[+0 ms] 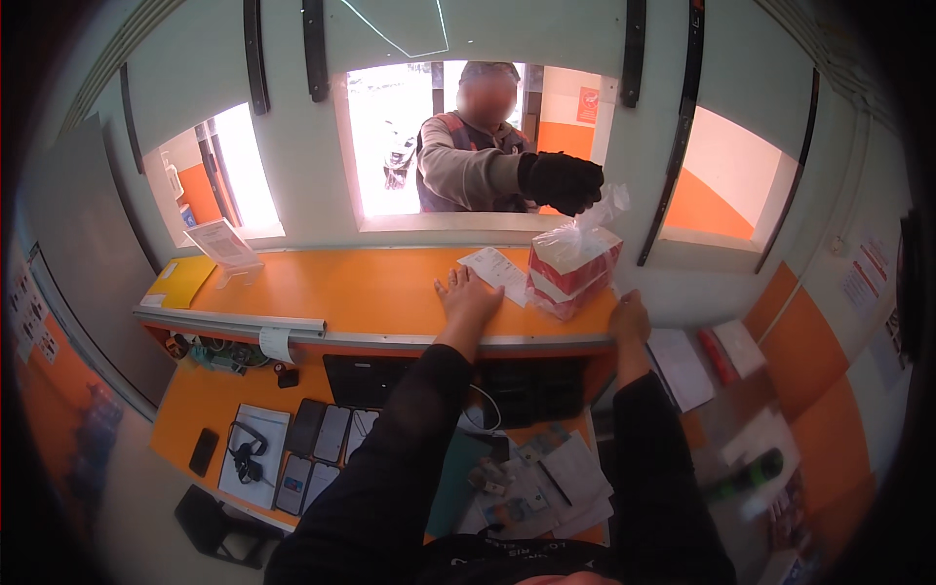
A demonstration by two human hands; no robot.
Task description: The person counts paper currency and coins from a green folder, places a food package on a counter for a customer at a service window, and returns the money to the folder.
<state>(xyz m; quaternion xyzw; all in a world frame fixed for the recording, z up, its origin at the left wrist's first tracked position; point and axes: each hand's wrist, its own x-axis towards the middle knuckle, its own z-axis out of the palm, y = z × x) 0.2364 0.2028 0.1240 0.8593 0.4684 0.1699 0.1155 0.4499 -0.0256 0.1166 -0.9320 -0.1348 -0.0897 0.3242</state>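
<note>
My left hand (470, 300) lies on the orange counter (380, 292) with its fingers spread, touching the lower edge of a white printed slip (494, 272). Just right of the slip stands a clear plastic bag holding red and white boxes (573, 263), its top gathered upward. My right hand (631, 318) is curled closed beside the bag's lower right side, at the counter's right end. What it grips, if anything, is hidden. Across the counter a person (478, 161) leans in at the window, a black-gloved hand (563, 182) stretched over the bag's top.
A clear sign stand (224, 246) and a yellow envelope (180, 283) sit at the counter's left. The lower desk holds several phones (332, 433), a black strapped device (249, 453), papers (561, 483) and banknotes. A dark chair (222, 526) stands lower left, shelves with papers (680, 369) at right.
</note>
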